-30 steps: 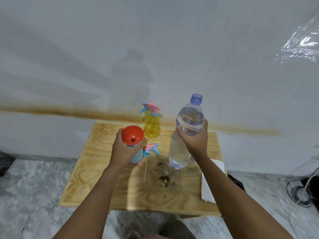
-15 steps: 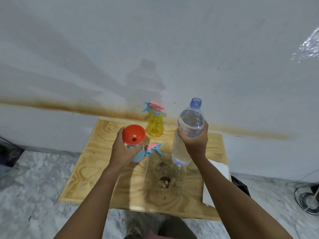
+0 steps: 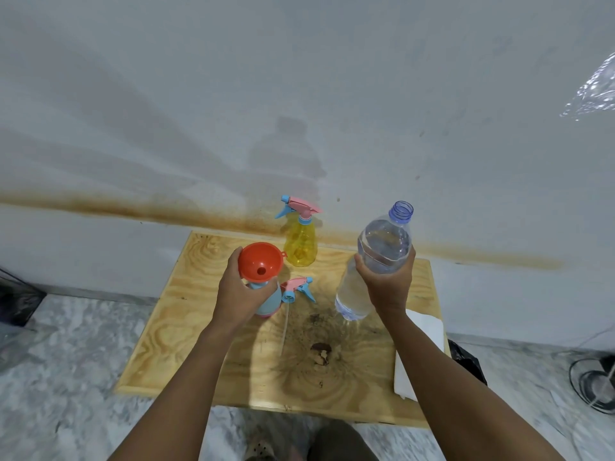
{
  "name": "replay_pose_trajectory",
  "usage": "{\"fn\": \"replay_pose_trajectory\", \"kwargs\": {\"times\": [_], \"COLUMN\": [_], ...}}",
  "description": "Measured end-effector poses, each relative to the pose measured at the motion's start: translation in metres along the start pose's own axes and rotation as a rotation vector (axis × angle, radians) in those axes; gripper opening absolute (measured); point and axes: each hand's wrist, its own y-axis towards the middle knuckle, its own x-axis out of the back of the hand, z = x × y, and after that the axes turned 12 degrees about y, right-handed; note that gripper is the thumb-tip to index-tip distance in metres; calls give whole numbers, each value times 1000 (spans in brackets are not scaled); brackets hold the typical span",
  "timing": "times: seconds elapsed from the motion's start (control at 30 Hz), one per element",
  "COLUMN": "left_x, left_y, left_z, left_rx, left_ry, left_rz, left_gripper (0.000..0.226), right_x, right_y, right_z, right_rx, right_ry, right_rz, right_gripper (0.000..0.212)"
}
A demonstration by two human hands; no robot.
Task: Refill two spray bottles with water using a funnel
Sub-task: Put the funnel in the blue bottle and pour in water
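The blue spray bottle (image 3: 270, 304) is found at the middle-left of the wooden table (image 3: 186, 327), gripped about its upper body by the left hand (image 3: 238, 294), whose fingers are curled round it. An orange funnel (image 3: 261, 261) is seated in its neck, mouth up and dry as far as can be seen. Its detached spray head (image 3: 298, 287) is laid on the table just to the right, dip tube pointing toward the near edge.

The clear water bottle (image 3: 376, 261) is held at the right by the right hand (image 3: 387, 281), which is wrapped round its middle. The cap is off. The bottle is kept nearly upright, neck away from the funnel, and no water is seen leaving it. Whether its base rests on the table cannot be told.

The yellow spray bottle (image 3: 300, 244) stands at the far edge against the wall, spray head still fitted.

Assessment: preparation of the first bottle is judged complete; pouring is not yet begun. The fill level of the blue bottle is hidden by the hand. The second bottle is judged untouched: opening, funnel transfer, filling and recapping of both are left.

A white folded paper (image 3: 421, 354) lies at the near right, and a dark stain (image 3: 321, 349) is noted near the table's middle.
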Motion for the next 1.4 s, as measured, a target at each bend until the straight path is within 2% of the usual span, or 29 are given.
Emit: {"fn": "replay_pose_trajectory", "kwargs": {"times": [0.27,0.6,0.7,0.8,0.87,1.0,1.1,1.17,1.23,1.33,1.4], "left_x": [0,0,0,0,0,-2,-7,-9,-10,-9,-9], "left_y": [1,-1,-2,-1,0,0,1,1,2,4,5], "left_z": [2,4,6,8,9,9,12,14,16,19,20], "left_rx": [-7,-29,-34,-34,-36,-36,-33,-25,-14,-2,-33], "left_ry": [-2,-22,-31,-50,-57,-66,-99,-113,-120,-104,-78], "left_rz": [4,27,38,54,59,58,56,60,46,26,16], "left_gripper": [96,98,102,110,115,119,118,115,111,106,103], "right_x": [6,9,10,3,-8,-39,-65,-82,-99,-120,-128], "right_y": [-1,-16,-27,-50,-71,-102,-96,-81,-65,-47,-41], "right_z": [1,5,6,4,0,5,16,29,39,42,42], "right_rx": [-32,-124,-137,-253,-307,-463,-427,-406,-449,-507,-502], "right_ry": [-37,-107,-104,-195,-282,-304,-211,-189,-193,-260,-277], "right_rz": [22,32,-34,-217,-288,-75,199,379,506,590,626], "right_gripper": [95,91,93,103,88,43,26,29,42,63,62]}}
